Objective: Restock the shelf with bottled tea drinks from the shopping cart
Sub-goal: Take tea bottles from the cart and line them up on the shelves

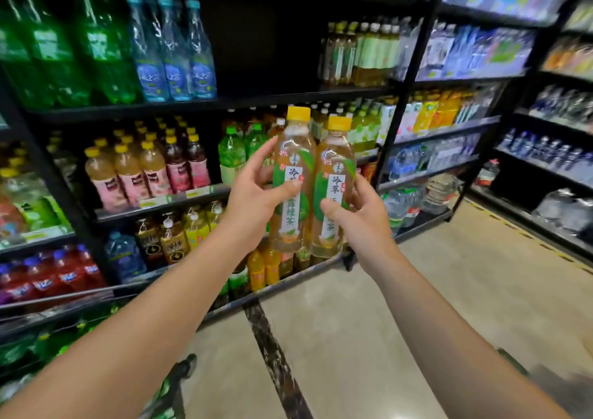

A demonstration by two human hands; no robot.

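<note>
From the head view, the left hand point(256, 200) curls round one yellow-capped tea bottle point(293, 174), thumb across its label; the right hand point(361, 213) grips a second tea bottle point(333, 187) just beside it, both upright and touching. They are held up before the black shelf point(179, 104) of drinks; pale floor point(369, 316) lies below.

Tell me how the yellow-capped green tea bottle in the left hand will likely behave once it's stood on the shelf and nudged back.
The left tea bottle looks full, so probably heavy for its size and steady when the left hand releases it. It is tall and narrow, so a high push may tip it; push low. Its smooth plastic should slide readily.
</note>
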